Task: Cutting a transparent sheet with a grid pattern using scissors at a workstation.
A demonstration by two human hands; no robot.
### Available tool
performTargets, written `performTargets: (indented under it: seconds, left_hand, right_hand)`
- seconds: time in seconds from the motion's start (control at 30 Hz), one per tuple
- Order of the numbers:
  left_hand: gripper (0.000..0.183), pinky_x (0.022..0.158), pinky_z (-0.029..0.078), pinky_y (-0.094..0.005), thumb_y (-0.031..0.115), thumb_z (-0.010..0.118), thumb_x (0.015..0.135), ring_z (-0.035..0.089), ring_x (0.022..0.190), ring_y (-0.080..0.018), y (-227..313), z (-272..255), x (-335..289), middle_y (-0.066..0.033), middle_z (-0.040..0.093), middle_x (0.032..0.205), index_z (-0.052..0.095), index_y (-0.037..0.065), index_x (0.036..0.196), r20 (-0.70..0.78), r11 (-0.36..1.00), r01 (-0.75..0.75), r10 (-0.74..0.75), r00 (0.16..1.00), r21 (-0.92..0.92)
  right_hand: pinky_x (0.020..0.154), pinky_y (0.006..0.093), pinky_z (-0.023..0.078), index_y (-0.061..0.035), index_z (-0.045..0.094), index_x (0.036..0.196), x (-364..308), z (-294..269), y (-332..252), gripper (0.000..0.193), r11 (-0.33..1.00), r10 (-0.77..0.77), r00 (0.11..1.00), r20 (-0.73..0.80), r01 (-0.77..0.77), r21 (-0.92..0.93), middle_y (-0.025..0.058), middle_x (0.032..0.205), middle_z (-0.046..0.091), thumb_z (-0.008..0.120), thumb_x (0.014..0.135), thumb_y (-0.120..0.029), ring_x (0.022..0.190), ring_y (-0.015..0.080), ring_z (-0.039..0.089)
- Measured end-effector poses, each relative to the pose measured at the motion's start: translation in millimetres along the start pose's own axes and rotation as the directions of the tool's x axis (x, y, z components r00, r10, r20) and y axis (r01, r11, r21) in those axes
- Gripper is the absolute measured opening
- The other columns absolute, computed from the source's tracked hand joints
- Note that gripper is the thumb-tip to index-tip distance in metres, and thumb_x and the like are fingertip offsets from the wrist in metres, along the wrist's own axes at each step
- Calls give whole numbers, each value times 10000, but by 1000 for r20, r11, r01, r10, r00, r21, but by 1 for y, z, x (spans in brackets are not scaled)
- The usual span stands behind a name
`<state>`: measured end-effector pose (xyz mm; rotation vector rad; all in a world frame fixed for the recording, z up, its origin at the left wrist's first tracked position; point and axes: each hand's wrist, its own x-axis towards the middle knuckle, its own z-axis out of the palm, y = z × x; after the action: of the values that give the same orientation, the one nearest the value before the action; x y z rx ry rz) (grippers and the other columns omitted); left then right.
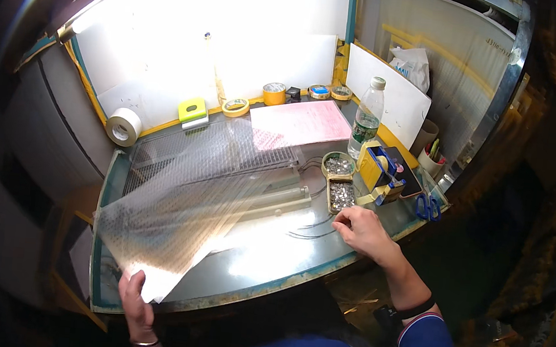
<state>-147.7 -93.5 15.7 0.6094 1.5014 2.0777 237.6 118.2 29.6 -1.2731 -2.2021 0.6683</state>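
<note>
A large translucent sheet with a fine dotted pattern (176, 184) slants across the left half of the bench. My left hand (136, 300) grips its near corner, thumb and fingers on either side of the edge. Over the bench's front right, my right hand (363, 232) is closed, thumb against fingertips; whatever lies between them is too small to make out. Just beyond those fingers sits a small rectangular tin (341, 196) of shiny metal pieces. A round container (338, 164) with similar pieces touches its far side.
Right of the containers stand a tape dispenser (378, 166), a water bottle (366, 118) and blue-handled scissors (428, 207). A pink printed sheet (303, 122) lies behind. Tape rolls (273, 93) line the back panel; a wide white roll (123, 126) stands at left. Thin dark cords (312, 232) cross the glass.
</note>
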Motion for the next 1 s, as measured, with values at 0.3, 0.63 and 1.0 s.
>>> performTargets:
  seconds: [0.3, 0.63, 1.0]
  left_hand:
    - [342, 493, 479, -217, 145, 461, 896, 598, 643, -153, 14, -44, -9, -115, 583, 940, 400, 124, 1233, -58, 971, 140, -131, 990, 194]
    - [374, 525, 323, -202, 89, 470, 898, 341, 568, -68, 37, -75, -8, 34, 378, 674, 389, 55, 1261, 21, 981, 89, -94, 995, 172]
    - [473, 756, 444, -388, 281, 550, 863, 552, 873, -252, 22, -74, 54, -206, 562, 1016, 449, -18, 1216, 421, -382, -226, 568, 708, 896]
  right_hand:
    - [879, 350, 420, -20, 625, 913, -3, 24, 23, 196, 917, -337, 880, -336, 226, -328, 144, 989, 603, 613, 767, -150, 973, 292, 552]
    - [634, 299, 481, -14, 629, 912, -45, -115, 96, 155, 979, 184, 728, -661, -198, 54, 143, 806, 638, 581, 798, -108, 705, 232, 635]
    - [755, 323, 475, 7, 548, 1051, -5, -132, 170, 292, 947, 171, 770, -615, -300, -112, 167, 1002, 591, 581, 777, -89, 868, 259, 608]
